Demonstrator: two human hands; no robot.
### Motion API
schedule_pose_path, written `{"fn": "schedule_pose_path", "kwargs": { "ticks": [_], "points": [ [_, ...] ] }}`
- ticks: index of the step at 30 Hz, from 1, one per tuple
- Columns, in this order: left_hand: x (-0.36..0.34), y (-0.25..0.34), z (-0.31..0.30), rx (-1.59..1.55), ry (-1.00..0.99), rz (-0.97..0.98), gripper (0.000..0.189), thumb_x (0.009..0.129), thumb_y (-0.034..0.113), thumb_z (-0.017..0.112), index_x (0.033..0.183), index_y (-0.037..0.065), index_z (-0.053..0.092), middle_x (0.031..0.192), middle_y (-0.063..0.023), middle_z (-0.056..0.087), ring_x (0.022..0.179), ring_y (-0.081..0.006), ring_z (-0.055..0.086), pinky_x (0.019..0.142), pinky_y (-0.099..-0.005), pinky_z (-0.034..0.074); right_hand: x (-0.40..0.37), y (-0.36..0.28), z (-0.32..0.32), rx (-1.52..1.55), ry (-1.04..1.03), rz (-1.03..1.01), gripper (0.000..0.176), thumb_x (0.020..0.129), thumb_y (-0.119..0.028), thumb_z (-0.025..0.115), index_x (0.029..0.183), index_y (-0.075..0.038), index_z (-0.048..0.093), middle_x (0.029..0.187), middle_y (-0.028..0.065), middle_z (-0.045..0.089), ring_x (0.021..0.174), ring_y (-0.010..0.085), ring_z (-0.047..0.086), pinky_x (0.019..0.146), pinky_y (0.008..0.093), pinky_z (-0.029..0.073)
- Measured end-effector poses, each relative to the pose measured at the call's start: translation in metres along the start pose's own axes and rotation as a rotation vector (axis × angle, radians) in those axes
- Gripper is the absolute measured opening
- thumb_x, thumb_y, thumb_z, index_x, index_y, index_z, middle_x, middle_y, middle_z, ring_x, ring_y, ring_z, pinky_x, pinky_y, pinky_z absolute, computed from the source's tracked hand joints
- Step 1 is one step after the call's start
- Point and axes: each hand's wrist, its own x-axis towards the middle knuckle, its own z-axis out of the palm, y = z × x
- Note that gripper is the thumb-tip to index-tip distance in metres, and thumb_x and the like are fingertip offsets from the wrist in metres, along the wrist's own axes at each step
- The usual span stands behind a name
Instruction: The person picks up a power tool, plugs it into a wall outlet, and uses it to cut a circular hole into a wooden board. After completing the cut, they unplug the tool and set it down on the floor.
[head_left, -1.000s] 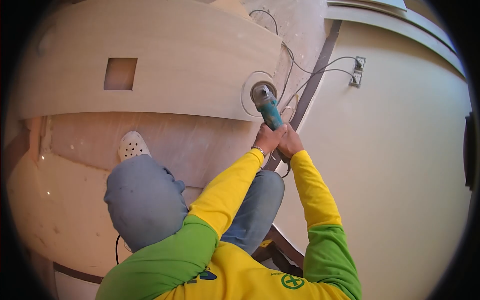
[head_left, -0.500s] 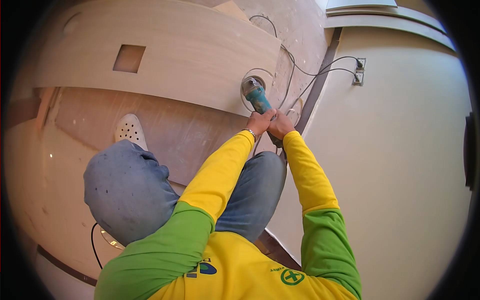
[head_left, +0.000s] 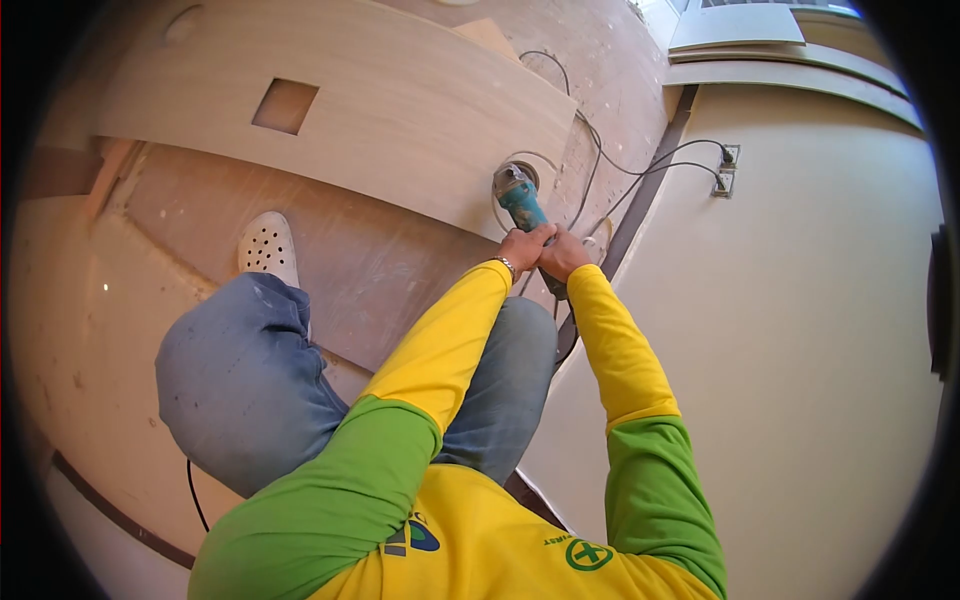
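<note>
A teal angle grinder (head_left: 522,203) is gripped by both of my hands, its disc end over the wooden panel (head_left: 410,115) near the panel's right end. My left hand (head_left: 525,247) wraps the body from the left, with a bracelet at the wrist. Close against it, my right hand (head_left: 565,254) is closed round the rear of the body. A curved line (head_left: 536,155), part of a circle, shows on the panel around the grinder's head. The dark rear end of the tool sticks out below my hands.
The panel has a square cutout (head_left: 286,106). Black cords (head_left: 598,150) run across the floor to a wall outlet (head_left: 725,170) at the right. Boards (head_left: 790,60) lie at the upper right. My foot in a white clog (head_left: 268,246) rests beside the panel.
The whole view has shifted slightly, so panel and outlet appear lower and further right. My hands keep their hold on the angle grinder, and its head has turned a little along the circle.
</note>
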Motion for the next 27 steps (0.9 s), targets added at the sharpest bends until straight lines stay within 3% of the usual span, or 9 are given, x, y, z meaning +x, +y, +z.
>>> {"fn": "schedule_pose_path", "kwargs": {
  "ticks": [2,5,7,10,13,17,20,23,27],
  "points": [
    [0.0,0.002,-0.001,0.016,0.003,-0.005,0.061,0.083,0.049,0.073,0.107,-0.006,0.069,0.097,-0.014,0.072,0.076,-0.0191,0.069,0.066,-0.0318,0.056,0.007,0.005,0.001,-0.007,-0.022,-0.009,0.08,0.068,-0.045,0.085,0.126,0.004,0.06,0.116,0.0299,0.07,0.113,0.0434,0.067,0.097,0.0445,0.051],
    [-0.01,0.013,-0.003,-0.021,-0.063,-0.02,0.08,0.078,0.059,0.071,0.114,-0.013,0.067,0.109,-0.0231,0.072,0.09,-0.0288,0.073,0.075,-0.0363,0.058,0.012,0.011,0.003,0.018,-0.057,-0.017,0.078,0.068,-0.044,0.085,0.125,0.004,0.061,0.114,0.0295,0.07,0.111,0.0424,0.068,0.096,0.044,0.052],
    [-0.002,0.017,-0.003,0.054,-0.062,-0.039,0.069,0.079,0.056,0.07,0.104,-0.008,0.07,0.093,-0.017,0.072,0.074,-0.0251,0.069,0.062,-0.0362,0.055,0.023,0.016,0.005,0.049,-0.06,-0.019,0.076,0.068,-0.043,0.085,0.124,0.003,0.062,0.113,0.0292,0.071,0.11,0.0417,0.068,0.096,0.0436,0.052],
    [-0.001,0.029,-0.007,0.005,-0.117,-0.085,0.057,0.081,0.053,0.07,0.094,-0.003,0.071,0.081,-0.012,0.069,0.064,-0.0219,0.063,0.055,-0.036,0.051,0.033,0.014,0.007,0.066,-0.078,-0.051,0.069,0.069,-0.04,0.083,0.12,0.003,0.066,0.11,0.028,0.072,0.108,0.0399,0.069,0.094,0.0427,0.053],
    [-0.012,0.042,-0.011,-0.036,-0.168,-0.14,0.044,0.085,0.047,0.071,0.098,0.005,0.068,0.083,-0.0054,0.065,0.063,-0.0154,0.057,0.056,-0.0319,0.049,0.026,0.001,-0.005,0.081,-0.171,-0.018,0.064,0.07,-0.039,0.081,0.116,0.003,0.068,0.11,0.0279,0.072,0.106,0.0399,0.07,0.092,0.0427,0.054],
    [-0.021,0.042,-0.01,-0.057,-0.141,-0.094,0.053,0.081,0.05,0.071,0.091,-0.002,0.071,0.076,-0.0093,0.067,0.058,-0.0177,0.058,0.051,-0.0342,0.046,0.039,0.028,0.013,0.057,-0.1,-0.047,0.064,0.071,-0.039,0.082,0.117,0.002,0.067,0.111,0.0295,0.071,0.108,0.0423,0.069,0.092,0.0441,0.054],
    [-0.018,0.021,-0.004,-0.096,-0.178,-0.102,0.049,0.085,0.045,0.073,0.103,-0.001,0.068,0.089,-0.0093,0.069,0.074,-0.0175,0.064,0.063,-0.032,0.052,0.009,0.017,0.005,0.015,-0.019,-0.043,0.066,0.071,-0.039,0.082,0.121,0.001,0.065,0.113,0.0303,0.07,0.111,0.0438,0.067,0.094,0.0452,0.053],
    [-0.037,0.009,0.007,-0.103,-0.099,-0.029,0.066,0.084,0.047,0.075,0.117,-0.01,0.065,0.11,-0.0177,0.072,0.094,-0.0228,0.071,0.081,-0.0321,0.056,-0.021,0.013,-0.001,-0.03,0.012,-0.008,0.07,0.072,-0.041,0.083,0.124,0.0,0.061,0.115,0.0306,0.069,0.113,0.0451,0.066,0.097,0.046,0.051],
    [-0.038,-0.004,0.014,-0.061,-0.015,0.014,0.068,0.084,0.05,0.076,0.117,-0.01,0.066,0.111,-0.0186,0.072,0.097,-0.0234,0.072,0.083,-0.0335,0.057,-0.022,0.019,-0.001,-0.028,-0.013,-0.037,0.072,0.072,-0.044,0.083,0.124,0.0,0.06,0.116,0.0306,0.069,0.114,0.0463,0.065,0.098,0.0465,0.05]
  ]
}}
